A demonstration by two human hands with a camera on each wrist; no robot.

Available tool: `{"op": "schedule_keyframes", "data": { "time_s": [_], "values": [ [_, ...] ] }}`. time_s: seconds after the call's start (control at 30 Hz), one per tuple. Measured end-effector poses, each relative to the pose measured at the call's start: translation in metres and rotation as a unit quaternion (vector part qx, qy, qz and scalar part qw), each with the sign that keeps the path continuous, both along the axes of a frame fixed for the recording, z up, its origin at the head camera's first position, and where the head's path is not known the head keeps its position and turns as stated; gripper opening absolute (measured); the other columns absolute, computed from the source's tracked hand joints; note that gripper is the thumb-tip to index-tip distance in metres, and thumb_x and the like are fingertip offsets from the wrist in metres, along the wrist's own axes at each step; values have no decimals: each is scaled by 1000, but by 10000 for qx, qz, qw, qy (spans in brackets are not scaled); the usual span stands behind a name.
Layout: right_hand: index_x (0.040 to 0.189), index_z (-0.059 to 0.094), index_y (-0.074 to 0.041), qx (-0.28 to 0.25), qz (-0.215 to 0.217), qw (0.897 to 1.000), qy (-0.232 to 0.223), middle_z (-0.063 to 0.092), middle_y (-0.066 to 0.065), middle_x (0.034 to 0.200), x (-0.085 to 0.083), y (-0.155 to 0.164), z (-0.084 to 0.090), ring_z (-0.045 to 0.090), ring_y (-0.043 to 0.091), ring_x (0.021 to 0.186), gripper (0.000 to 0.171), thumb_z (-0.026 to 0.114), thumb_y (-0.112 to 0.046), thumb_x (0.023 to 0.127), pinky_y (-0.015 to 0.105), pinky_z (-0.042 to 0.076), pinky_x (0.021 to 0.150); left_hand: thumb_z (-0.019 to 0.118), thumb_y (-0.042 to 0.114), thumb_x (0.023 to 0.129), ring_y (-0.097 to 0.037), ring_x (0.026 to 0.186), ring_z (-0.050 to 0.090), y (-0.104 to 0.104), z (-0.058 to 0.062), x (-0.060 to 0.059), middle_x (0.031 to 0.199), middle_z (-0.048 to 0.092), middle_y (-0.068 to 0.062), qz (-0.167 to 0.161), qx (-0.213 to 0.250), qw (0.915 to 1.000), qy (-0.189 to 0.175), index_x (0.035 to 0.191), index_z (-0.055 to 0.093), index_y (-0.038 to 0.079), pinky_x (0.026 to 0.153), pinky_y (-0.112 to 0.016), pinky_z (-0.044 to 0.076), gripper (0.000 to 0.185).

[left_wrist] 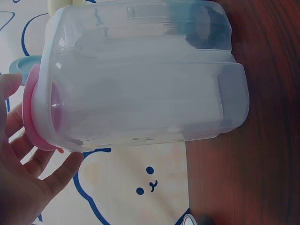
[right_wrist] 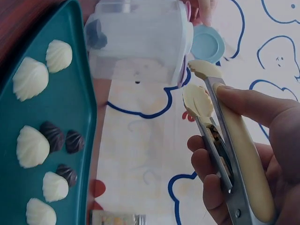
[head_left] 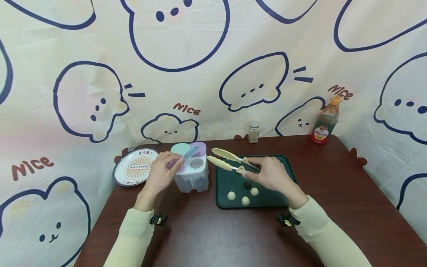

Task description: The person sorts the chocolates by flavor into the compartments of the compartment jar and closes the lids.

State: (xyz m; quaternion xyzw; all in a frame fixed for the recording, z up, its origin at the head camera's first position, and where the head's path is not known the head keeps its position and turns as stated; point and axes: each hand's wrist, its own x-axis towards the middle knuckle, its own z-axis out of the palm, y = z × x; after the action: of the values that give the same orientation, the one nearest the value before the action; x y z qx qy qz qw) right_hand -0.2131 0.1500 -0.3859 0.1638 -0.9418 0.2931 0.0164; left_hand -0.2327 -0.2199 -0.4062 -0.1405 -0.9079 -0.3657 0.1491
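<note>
A clear plastic container (head_left: 192, 181) with coloured round lids stands left of a dark green tray (head_left: 218, 198). My left hand (head_left: 163, 171) pinches the edge of its light blue lid (right_wrist: 208, 44), which is tilted up beside an uncovered round opening (head_left: 196, 162). The pink lid (left_wrist: 33, 108) lies under that hand's fingers. A dark piece (right_wrist: 96, 35) shows inside the container. My right hand (head_left: 271, 173) grips tongs (head_left: 240, 161) with cream tips, spread apart with nothing between them, over the tray and pointing at the container. White swirled pieces (right_wrist: 31, 78) and dark ones (right_wrist: 75, 141) lie on the tray.
A white plate (head_left: 120, 174) with printed patterns leans at the left behind my left hand. At the back edge of the brown table (head_left: 230, 237) stand a small glass jar (head_left: 254, 132) and, further right, a sauce bottle (head_left: 325, 122). A printed cloth hangs behind.
</note>
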Motion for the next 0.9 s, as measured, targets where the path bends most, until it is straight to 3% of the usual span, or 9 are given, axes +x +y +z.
{"op": "schedule_keyframes", "data": {
  "time_s": [0.43,0.6,0.7,0.83,0.9],
  "values": [
    [133,66,-17,310,-239,9992,-69,55,-3,57,-4,23,-19,47,13,48,58,78,-44,83,29,37,44,62,43,97,-22,112,53,0,-1,-1,112,69,-5,17,-15,10000,17,109,74,12,97,-48,43,35],
    [132,66,-16,532,-416,9976,-132,73,8,86,-7,32,-28,50,16,60,60,79,-46,82,30,38,47,62,41,97,-23,112,54,0,-1,-1,112,70,-5,-6,-41,9999,124,109,75,12,96,-48,43,34],
    [132,66,-15,738,-486,9960,-133,74,13,108,-8,37,-33,50,17,66,60,78,-46,82,30,38,48,62,41,97,-22,112,54,0,-2,-1,111,70,-5,-6,-39,9999,152,108,75,12,96,-48,43,33],
    [132,66,-14,955,-505,9940,-169,72,16,117,-9,42,-38,52,18,69,59,77,-45,83,30,38,49,62,42,98,-23,112,53,0,-2,-1,112,70,-5,-2,-61,9999,151,109,74,13,96,-48,43,34],
    [132,66,-14,979,-506,9937,-210,73,16,114,-9,44,-40,52,18,68,59,77,-44,83,30,38,49,61,42,98,-23,112,54,0,-2,-1,112,70,-5,2,-69,9999,158,109,75,12,97,-48,43,34]
  ]
}}
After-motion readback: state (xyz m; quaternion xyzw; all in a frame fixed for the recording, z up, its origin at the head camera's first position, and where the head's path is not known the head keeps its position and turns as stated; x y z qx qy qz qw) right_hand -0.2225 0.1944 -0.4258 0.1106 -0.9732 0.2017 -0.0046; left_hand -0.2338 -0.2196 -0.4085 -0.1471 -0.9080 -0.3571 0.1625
